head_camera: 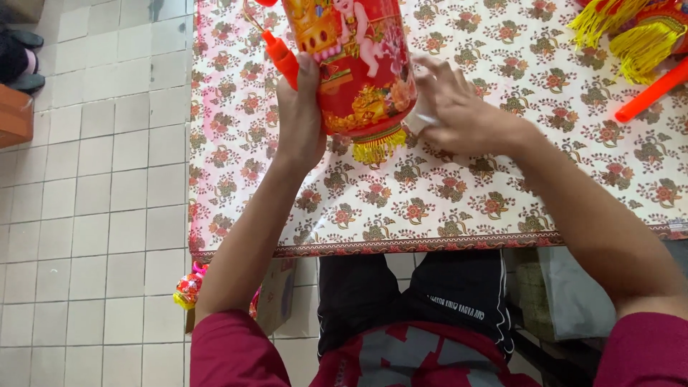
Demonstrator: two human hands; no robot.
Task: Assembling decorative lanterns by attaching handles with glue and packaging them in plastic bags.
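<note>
Fingers of the left hand (299,115) are wrapped around the left flank of a red paper lantern (358,64), the thumb laid up along its printed side, so that hand is clamped on the lantern. Fingers of the right hand (459,107) are spread apart and pressed against the lantern's lower right edge, over a small pale piece that cannot be made out. The lantern is held upright in the upper middle of the frame, just above the worktop (430,208), with a yellow tassel fringe (378,147) hanging from its base.

The lantern is judged light, thin-walled and easily dented; its glossy printed skin may be a little slippery. A hold at the stiffer bottom rim, or on the orange plastic handle (283,57) seen just beside the left thumb, is judged safer than a squeeze at mid-body. The fringe is soft and could be snagged.

The worktop is covered by a floral cloth, and its near edge runs across the middle of the frame, with bare cloth between that edge and the hands. More tasselled lanterns (631,32) and an orange stick (652,89) lie at the upper right, well apart. A tiled floor (93,179) is open at the left, where a small coloured ornament (190,287) is seen below the worktop edge.
</note>
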